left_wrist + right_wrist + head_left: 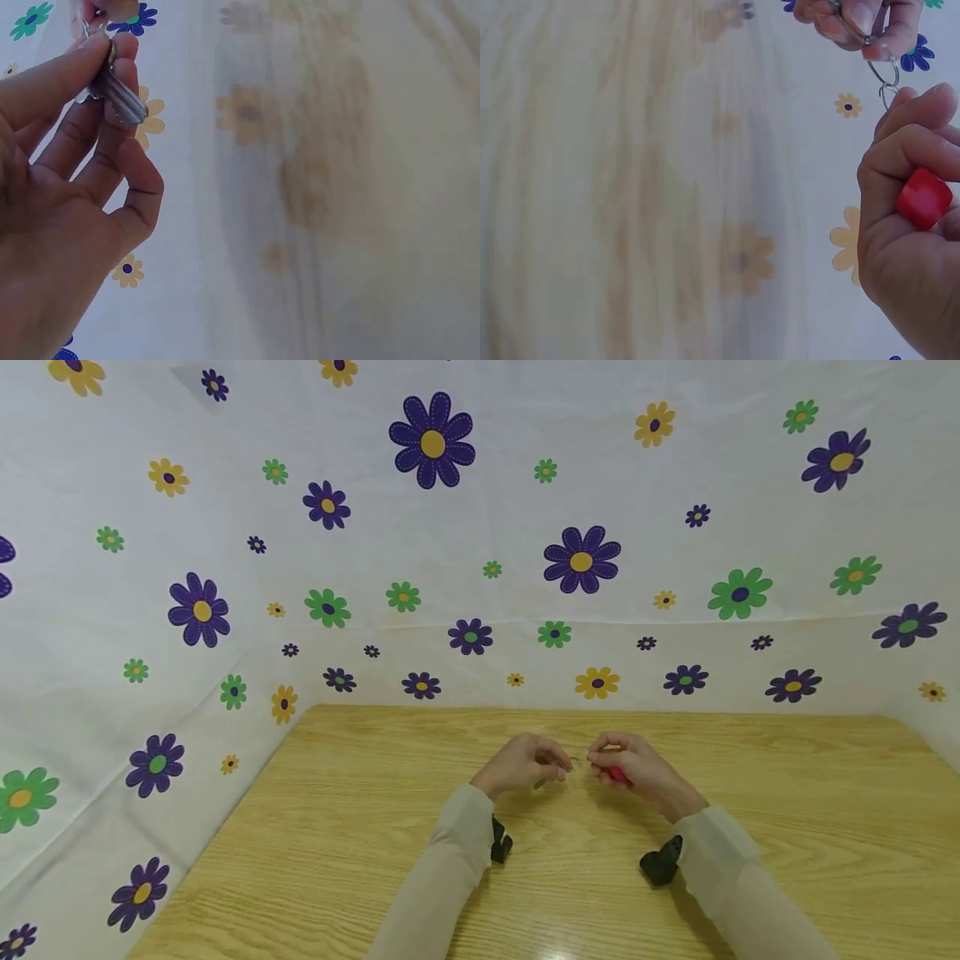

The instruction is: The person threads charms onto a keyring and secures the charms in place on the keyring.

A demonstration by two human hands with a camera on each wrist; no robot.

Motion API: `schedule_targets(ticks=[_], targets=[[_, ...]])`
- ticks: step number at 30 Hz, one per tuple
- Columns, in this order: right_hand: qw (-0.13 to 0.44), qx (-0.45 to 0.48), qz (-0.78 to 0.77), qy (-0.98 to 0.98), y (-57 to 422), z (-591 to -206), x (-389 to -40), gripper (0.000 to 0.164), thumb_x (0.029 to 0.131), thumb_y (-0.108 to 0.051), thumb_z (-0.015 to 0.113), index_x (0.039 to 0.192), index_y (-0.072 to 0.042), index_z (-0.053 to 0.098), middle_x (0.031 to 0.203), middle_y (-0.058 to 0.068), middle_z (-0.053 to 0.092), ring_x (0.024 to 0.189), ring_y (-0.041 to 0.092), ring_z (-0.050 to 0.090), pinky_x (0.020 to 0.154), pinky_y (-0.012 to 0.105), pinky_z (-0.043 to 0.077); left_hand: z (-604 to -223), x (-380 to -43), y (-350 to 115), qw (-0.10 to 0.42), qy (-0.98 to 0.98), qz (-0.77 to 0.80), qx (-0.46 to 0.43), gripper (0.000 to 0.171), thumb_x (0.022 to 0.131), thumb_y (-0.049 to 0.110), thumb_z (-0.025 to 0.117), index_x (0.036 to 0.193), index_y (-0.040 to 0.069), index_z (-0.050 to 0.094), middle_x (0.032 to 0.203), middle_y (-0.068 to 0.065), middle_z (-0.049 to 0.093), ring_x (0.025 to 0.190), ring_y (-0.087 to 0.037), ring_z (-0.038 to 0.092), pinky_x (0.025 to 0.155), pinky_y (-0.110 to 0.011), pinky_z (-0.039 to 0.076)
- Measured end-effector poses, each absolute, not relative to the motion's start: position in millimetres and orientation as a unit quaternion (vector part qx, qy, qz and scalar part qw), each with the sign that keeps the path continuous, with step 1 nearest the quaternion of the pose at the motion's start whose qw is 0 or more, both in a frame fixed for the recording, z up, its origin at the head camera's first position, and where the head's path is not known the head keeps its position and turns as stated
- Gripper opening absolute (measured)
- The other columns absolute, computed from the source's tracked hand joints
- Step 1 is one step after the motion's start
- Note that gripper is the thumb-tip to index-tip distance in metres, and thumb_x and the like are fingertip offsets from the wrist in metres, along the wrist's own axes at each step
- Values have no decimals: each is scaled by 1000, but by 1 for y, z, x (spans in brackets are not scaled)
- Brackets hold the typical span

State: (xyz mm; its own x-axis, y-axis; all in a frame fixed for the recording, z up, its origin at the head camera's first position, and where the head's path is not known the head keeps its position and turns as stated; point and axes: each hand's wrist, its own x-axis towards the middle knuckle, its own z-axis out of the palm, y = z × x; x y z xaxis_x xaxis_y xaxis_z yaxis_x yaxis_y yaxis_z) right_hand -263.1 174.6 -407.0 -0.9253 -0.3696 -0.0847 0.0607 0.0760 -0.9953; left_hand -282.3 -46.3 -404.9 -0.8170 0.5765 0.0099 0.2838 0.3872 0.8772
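Both hands meet above the far middle of the table. My left hand [521, 766] pinches a silver key [122, 102] between thumb and fingers, its toothed blade pointing out past the fingers. From the left fingertips a metal key ring [896, 73] reaches toward the other hand. My right hand [637, 770] holds a glossy red keychain [924, 198] in its curled fingers, mostly covered by them. At the right fingertips a thin wire loop [883, 96] overlaps the key ring in the right wrist view.
The wood-grain table [315, 860] extends around both hands. Behind it and to the left hangs a white cloth [480, 527] printed with purple, green and yellow flowers. Black wrist devices [662, 862] sit under both cream sleeves [450, 860].
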Motion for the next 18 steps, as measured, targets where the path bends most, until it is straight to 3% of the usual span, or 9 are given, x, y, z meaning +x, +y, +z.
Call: schedule_targets(ticks=[10,18], targets=[[160,-120,-732,652,169,-408,-262,22,104,1,48,89,-8,61,76,3,64,54,6,47,50,18,36,-406,-279,-41,166,817,480,275,9,95,-3,67,101,-5,74,97,-14,74,80,-7,62,73,-21,48],[161,-121,-760,618,167,-409,-262,26,104,3,44,87,-9,60,76,4,63,55,5,49,49,16,36,-405,-275,-35,179,802,498,279,10,95,-4,67,103,-8,72,100,-17,73,80,-5,62,76,-21,49]])
